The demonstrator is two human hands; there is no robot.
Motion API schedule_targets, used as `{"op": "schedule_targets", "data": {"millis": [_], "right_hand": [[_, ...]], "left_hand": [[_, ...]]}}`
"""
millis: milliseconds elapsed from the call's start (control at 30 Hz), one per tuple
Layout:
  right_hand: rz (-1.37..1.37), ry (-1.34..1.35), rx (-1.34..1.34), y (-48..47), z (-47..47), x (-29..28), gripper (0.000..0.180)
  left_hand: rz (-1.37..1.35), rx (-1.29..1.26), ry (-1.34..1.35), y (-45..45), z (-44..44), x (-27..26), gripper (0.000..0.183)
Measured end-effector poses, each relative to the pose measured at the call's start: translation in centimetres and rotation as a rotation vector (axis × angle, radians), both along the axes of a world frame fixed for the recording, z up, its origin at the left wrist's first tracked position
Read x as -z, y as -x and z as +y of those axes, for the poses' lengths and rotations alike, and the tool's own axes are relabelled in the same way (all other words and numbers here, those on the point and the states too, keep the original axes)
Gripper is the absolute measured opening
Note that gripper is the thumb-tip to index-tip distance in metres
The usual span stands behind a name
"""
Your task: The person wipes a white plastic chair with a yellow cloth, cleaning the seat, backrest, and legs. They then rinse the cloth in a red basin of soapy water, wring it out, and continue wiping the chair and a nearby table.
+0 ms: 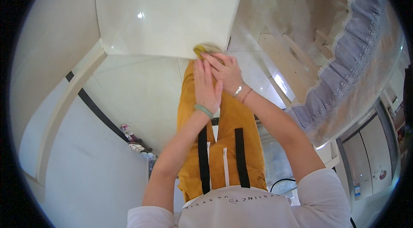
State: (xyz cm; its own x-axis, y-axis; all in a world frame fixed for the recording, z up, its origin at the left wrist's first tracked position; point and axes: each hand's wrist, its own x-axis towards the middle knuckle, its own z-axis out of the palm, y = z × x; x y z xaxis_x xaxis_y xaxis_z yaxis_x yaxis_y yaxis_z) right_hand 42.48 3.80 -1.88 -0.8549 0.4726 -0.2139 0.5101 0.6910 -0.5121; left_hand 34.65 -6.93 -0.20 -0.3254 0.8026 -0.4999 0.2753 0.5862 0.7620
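My right hand has its fingers on a yellow-green cloth, which is bunched at the near edge of a glossy cream panel-like seat. The cloth is blurred, and part of it lies under my fingers. Flat beside it, with fingers straight and close together, is my left hand. Its fingertips reach the near side of the cloth; whether they grip any of it is hidden. A green bangle circles my left wrist. My mustard trousers show below both hands.
At left stand a cream upright panel and a pale curved rail. To the right is a table with a grey lace-edged cloth, with a pale wooden chair beside it. Light floor tiles lie below; several small items sit by the wall.
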Motion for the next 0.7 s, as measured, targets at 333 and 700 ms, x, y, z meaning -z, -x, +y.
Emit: {"op": "schedule_targets", "data": {"millis": [333,700], "right_hand": [[-0.464,0.261,0.399,-12.0,3.2,-4.9,0.035],[-1.174,-0.266,-0.554,-22.9,6.9,-8.0,0.039]], "left_hand": [[-0.812,-0.393,0.17,-12.8,3.8,1.2,0.054],[-1.137,-0.522,0.133,-29.2,7.0,-1.2,0.056]]}}
